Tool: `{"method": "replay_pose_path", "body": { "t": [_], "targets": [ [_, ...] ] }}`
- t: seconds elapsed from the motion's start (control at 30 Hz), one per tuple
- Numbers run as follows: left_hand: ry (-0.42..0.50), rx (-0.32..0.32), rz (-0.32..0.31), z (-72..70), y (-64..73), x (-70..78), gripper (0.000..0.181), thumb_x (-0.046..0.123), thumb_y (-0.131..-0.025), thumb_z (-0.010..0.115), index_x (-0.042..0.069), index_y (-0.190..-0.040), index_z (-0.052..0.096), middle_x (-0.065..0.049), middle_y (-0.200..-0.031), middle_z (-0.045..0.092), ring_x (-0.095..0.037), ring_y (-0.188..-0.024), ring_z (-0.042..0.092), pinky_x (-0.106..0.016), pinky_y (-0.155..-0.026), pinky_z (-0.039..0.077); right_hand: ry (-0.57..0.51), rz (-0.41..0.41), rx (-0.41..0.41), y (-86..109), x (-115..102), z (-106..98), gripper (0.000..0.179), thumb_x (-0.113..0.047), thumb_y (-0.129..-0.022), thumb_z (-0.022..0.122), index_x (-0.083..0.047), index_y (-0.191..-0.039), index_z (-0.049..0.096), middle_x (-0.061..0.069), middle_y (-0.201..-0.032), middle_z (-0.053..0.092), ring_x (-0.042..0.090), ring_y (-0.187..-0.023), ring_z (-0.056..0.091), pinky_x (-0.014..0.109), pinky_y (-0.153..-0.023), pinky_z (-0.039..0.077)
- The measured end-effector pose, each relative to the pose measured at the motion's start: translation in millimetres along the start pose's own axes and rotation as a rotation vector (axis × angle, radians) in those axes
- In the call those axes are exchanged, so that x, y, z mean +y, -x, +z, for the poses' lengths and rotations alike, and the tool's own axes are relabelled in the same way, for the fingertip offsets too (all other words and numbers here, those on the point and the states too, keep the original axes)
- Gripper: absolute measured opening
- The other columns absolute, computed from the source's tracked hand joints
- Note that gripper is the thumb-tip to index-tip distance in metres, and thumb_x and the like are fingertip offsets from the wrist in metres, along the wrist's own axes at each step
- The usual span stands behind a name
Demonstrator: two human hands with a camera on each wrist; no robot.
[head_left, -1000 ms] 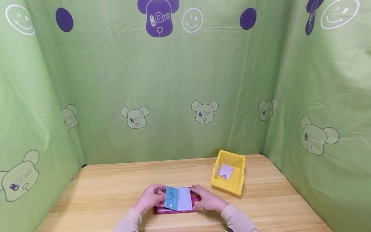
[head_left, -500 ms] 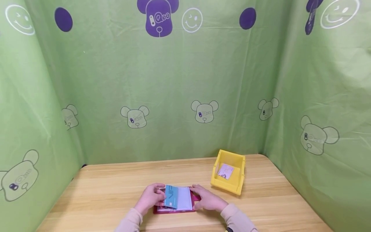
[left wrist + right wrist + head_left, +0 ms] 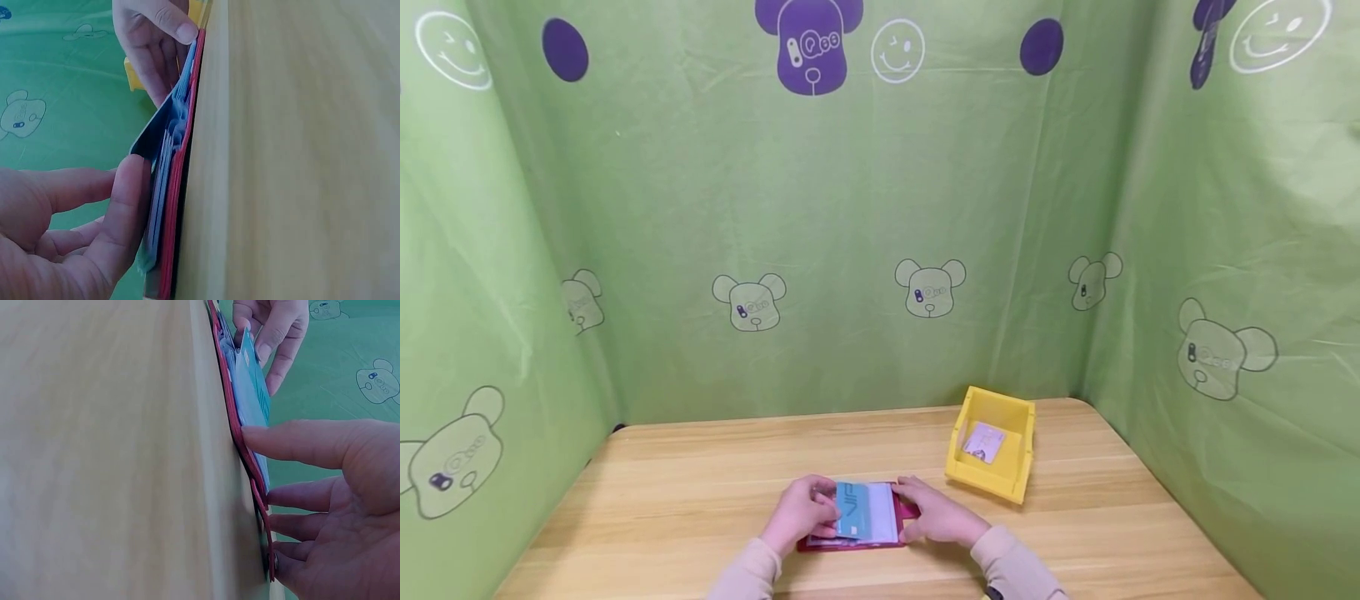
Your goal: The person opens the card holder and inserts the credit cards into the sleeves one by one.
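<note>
My left hand (image 3: 801,512) pinches the left edge of a teal card (image 3: 853,510) marked VIP between thumb and fingers. The card lies tilted over an open red card holder (image 3: 850,547), whose stacked clear sleeves (image 3: 161,194) show edge-on in the left wrist view. In that view the card's far end meets the sleeves and its pinched edge stands raised. At the holder's right side, my right hand (image 3: 942,515) presses with thumb and fingertips spread along the edge. A red strap with a metal snap (image 3: 275,560) sits beneath its fingers in the right wrist view.
A yellow bin (image 3: 992,482) stands behind and to the right of my right hand, with a pale pink card (image 3: 984,442) inside. The wood-grain table (image 3: 700,467) is enclosed by green printed curtains (image 3: 850,350) at the back and sides.
My left hand has shifted slightly right with the teal card, which now overlaps more of the clear sleeve. The right hand and the bin stay where they were.
</note>
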State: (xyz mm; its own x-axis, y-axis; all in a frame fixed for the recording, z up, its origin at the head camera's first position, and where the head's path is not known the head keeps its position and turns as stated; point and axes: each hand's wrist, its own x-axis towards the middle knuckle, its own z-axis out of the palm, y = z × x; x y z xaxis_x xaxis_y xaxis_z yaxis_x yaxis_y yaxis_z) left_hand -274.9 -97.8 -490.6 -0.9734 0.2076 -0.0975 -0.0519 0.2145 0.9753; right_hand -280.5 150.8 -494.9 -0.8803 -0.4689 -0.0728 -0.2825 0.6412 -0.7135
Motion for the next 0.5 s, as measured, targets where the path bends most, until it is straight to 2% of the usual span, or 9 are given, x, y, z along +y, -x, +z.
{"method": "replay_pose_path", "body": {
  "t": [0.2, 0.37, 0.5],
  "targets": [
    [-0.001, 0.008, -0.019, 10.5, -2.9, 3.1, 0.051, -0.013, -0.078, 0.065, -0.015, -0.126, 0.05, -0.013, -0.086, 0.062, -0.014, -0.058, 0.062, -0.03, -0.054, 0.062, 0.023, -0.017, 0.011, 1.0, 1, 0, 0.08, -0.013, -0.07, 0.077, 0.002, -0.142, 0.045, 0.029, -0.154, 0.03, 0.053, -0.143, 0.023, 0.07, -0.115, 0.018],
    [-0.005, 0.0, -0.011, 18.0, -3.6, 6.3, 0.05, -0.015, -0.077, 0.063, -0.018, -0.125, 0.049, -0.018, -0.087, 0.064, -0.014, -0.056, 0.062, -0.03, -0.053, 0.061, 0.01, -0.012, 0.008, 1.2, 1, 0, 0.081, -0.014, -0.07, 0.077, 0.001, -0.142, 0.045, 0.029, -0.154, 0.03, 0.053, -0.142, 0.024, 0.071, -0.115, 0.019],
    [-0.02, -0.002, 0.002, 23.0, -3.2, 9.0, 0.048, -0.016, -0.077, 0.061, -0.02, -0.124, 0.05, -0.017, -0.084, 0.064, -0.013, -0.054, 0.062, -0.03, -0.052, 0.061, -0.004, -0.012, 0.006, 1.0, 2, 0, 0.08, -0.014, -0.07, 0.077, 0.001, -0.142, 0.045, 0.029, -0.155, 0.029, 0.053, -0.142, 0.023, 0.071, -0.115, 0.018]
  ]
}}
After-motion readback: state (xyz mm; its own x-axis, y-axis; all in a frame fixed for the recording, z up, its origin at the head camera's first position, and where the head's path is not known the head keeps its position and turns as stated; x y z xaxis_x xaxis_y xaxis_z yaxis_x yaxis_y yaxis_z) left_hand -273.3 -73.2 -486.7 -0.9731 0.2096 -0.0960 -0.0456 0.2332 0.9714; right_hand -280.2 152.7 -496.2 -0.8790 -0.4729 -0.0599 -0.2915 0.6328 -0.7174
